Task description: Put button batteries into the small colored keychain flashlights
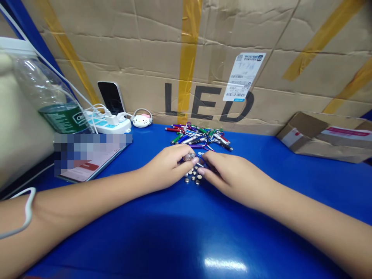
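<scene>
My left hand [168, 164] rests on the blue table [186, 232], fingers pinched round a small silver cylinder [189, 156]. My right hand [229, 172] lies beside it, fingertips curled down over several small round button cells [194, 178] lying loose on the table; what it holds, if anything, is hidden. Just behind both hands lies a pile of several small coloured keychain lights [200, 136] in red, green, blue and silver.
A creased cardboard wall marked LED [203, 77] stands behind. At left are a plastic bottle [49, 100], a tablet [90, 161], a power strip [109, 123], an upright phone [112, 97] and a white cat charm [141, 121]. An open carton [325, 141] lies at right.
</scene>
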Demonstrator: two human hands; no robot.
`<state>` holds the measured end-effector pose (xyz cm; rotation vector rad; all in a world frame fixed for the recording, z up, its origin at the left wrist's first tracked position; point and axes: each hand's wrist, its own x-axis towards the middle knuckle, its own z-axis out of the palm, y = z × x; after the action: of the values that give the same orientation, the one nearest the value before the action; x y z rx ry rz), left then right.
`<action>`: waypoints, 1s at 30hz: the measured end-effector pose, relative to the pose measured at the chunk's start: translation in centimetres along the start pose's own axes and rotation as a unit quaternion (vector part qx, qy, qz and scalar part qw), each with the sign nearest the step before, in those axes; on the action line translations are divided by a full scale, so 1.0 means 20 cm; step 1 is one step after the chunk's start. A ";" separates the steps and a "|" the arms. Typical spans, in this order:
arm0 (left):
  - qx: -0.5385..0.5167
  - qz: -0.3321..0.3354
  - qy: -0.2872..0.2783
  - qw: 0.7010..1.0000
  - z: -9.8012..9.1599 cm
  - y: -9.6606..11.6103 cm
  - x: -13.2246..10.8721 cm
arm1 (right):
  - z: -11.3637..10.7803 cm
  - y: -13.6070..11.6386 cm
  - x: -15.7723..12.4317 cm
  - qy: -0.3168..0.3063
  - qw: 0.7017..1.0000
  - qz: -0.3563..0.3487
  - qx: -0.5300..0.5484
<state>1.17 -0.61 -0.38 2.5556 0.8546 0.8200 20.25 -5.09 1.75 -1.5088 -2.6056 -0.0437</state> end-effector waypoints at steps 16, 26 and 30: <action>0.016 0.042 -0.021 0.999 0.00 0.02 -0.02 | 0.00 -0.01 0.02 0.005 0.987 0.064 -0.146; 0.011 0.054 0.018 0.998 0.02 0.04 -0.02 | 0.00 -0.03 0.01 0.036 0.979 0.042 -0.197; 0.020 0.027 0.041 0.999 0.01 0.04 -0.01 | -0.01 -0.02 0.01 0.027 0.981 0.046 -0.184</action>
<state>1.54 -1.29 -0.22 2.6064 0.8381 0.9376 19.79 -5.05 1.95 -1.7081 -2.5814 -0.5792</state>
